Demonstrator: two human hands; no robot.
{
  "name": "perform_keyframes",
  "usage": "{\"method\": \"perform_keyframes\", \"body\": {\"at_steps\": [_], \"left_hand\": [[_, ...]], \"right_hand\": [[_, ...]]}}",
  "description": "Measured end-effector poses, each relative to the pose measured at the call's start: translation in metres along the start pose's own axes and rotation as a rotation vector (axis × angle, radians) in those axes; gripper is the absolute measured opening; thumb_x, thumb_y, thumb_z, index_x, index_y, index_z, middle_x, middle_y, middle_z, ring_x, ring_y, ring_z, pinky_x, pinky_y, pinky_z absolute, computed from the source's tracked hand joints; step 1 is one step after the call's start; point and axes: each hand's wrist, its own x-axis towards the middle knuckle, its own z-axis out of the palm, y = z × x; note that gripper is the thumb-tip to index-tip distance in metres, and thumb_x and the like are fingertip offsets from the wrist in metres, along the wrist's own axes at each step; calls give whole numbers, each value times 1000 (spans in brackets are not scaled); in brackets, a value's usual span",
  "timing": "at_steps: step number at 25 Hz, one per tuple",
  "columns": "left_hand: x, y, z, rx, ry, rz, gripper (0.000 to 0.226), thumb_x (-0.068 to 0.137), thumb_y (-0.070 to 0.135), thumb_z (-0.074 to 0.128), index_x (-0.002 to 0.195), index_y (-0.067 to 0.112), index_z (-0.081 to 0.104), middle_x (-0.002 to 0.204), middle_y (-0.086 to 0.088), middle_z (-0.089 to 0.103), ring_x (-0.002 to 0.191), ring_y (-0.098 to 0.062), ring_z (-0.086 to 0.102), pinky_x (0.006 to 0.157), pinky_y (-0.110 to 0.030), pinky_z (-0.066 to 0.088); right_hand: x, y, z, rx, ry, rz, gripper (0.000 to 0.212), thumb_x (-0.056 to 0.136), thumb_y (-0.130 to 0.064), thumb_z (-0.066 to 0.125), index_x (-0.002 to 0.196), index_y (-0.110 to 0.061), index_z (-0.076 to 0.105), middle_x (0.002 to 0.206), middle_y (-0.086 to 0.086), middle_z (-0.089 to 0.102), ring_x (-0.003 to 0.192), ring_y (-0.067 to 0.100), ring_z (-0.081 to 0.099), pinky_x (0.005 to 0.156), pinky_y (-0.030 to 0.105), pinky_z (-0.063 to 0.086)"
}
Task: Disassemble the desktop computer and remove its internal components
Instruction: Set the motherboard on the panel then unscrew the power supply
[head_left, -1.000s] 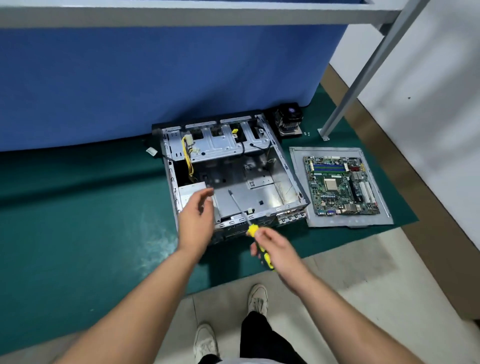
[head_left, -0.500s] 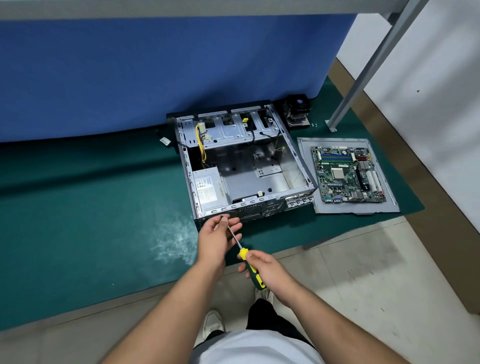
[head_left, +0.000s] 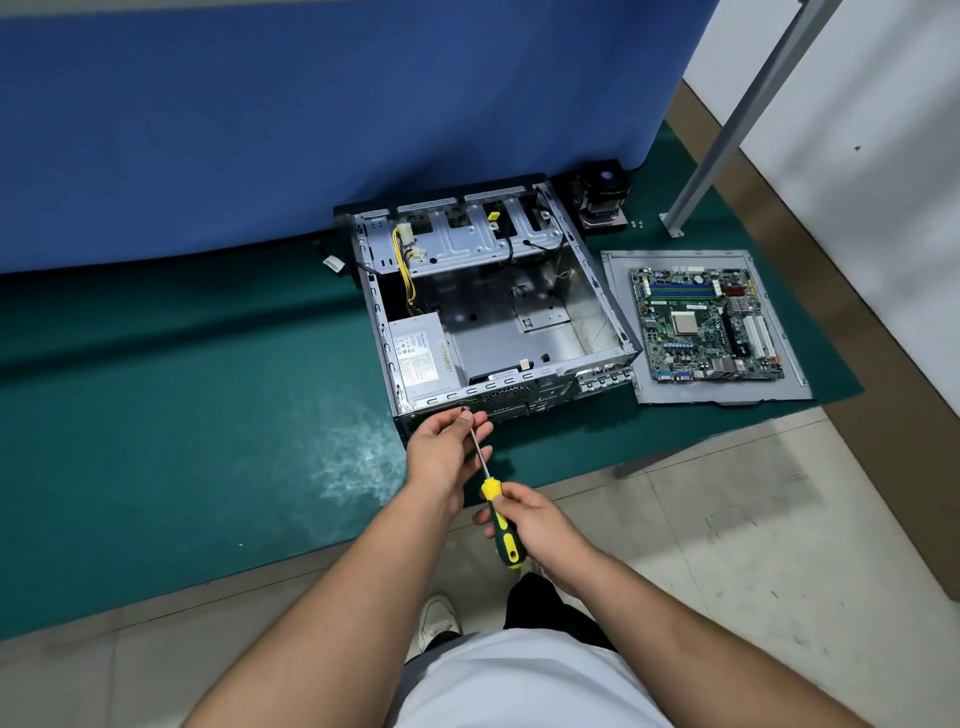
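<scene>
An open grey computer case lies on a green mat, with the silver power supply in its near left corner and yellow cables behind that. My right hand grips the yellow and green handle of a screwdriver. The shaft runs up to the case's near rear panel. My left hand pinches the shaft close to its tip, right at the panel below the power supply. The removed motherboard lies on a grey side panel to the right of the case.
A black CPU cooler with fan stands behind the case's right corner, a few small screws beside it. A blue curtain hangs close behind the case. A grey metal table leg slants down at right. My shoes stand on beige tiles.
Both hands have drawn back from inside the case to its near rear panel. My left hand has taken hold of the screwdriver shaft, and the view has shifted so the case sits farther away.
</scene>
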Motion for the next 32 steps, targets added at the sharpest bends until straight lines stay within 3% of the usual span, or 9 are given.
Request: {"method": "perform_keyframes", "body": {"at_steps": [6, 11, 14, 18, 21, 25, 29, 32], "left_hand": [[5, 0, 3, -10, 22, -4, 8, 103, 10, 59, 110, 8, 61, 102, -8, 78, 98, -20, 76, 81, -38, 61], [7, 0, 4, -9, 30, 9, 6, 103, 9, 59, 108, 7, 61, 100, -10, 78, 95, -22, 76, 80, -37, 61], [7, -1, 4, 9, 24, 17, 6, 104, 10, 57, 107, 7, 61, 102, -11, 78, 93, -21, 77, 73, -33, 61], [8, 1, 2, 3, -4, -9, 9, 105, 9, 53, 107, 8, 62, 99, -10, 78, 89, -21, 77, 65, -29, 59], [9, 3, 3, -17, 9, -25, 12, 106, 7, 51, 110, 4, 62, 97, -12, 78, 89, -23, 77, 65, -30, 60], [6, 3, 4, 74, 46, -49, 8, 99, 12, 66, 101, 6, 62, 91, -13, 76, 80, -23, 75, 68, -35, 63], [0, -4, 1, 296, 90, -6, 26, 83, 8, 84, 83, 12, 58, 74, -8, 66, 61, -19, 63, 63, -33, 59], [-1, -3, 0, 264, 86, 16, 26, 83, 3, 83, 81, 9, 57, 68, -11, 64, 55, -20, 62, 53, -28, 58]], "right_hand": [[1, -1, -3, -18, 5, -6, 23, 109, -17, 44, 122, -13, 63, 95, 2, 74, 79, 12, 64, 71, 23, 48], [2, -1, -3, -2, 32, -8, 21, 108, -16, 46, 120, -12, 63, 95, 5, 73, 78, 15, 63, 75, 29, 48], [1, 1, 0, 21, 52, -37, 13, 106, -13, 52, 108, -15, 65, 89, 4, 74, 73, 15, 65, 75, 28, 52], [2, 5, 6, -16, 151, -101, 8, 98, -13, 65, 94, -19, 64, 87, 7, 76, 78, 19, 68, 89, 41, 54], [1, 7, 10, -124, 276, -169, 10, 91, -23, 74, 91, -21, 64, 86, 6, 75, 79, 24, 69, 83, 41, 54], [-2, 3, 12, -378, 402, -187, 23, 85, -39, 75, 86, -29, 54, 79, -11, 66, 73, 12, 63, 71, 37, 50], [-2, -4, 15, -605, 478, -190, 28, 81, -40, 70, 88, -30, 44, 77, -9, 62, 77, 21, 62, 62, 36, 43], [0, -5, 15, -399, 360, -138, 26, 86, -32, 74, 91, -26, 49, 84, -4, 65, 75, 21, 63, 67, 37, 51]]}}
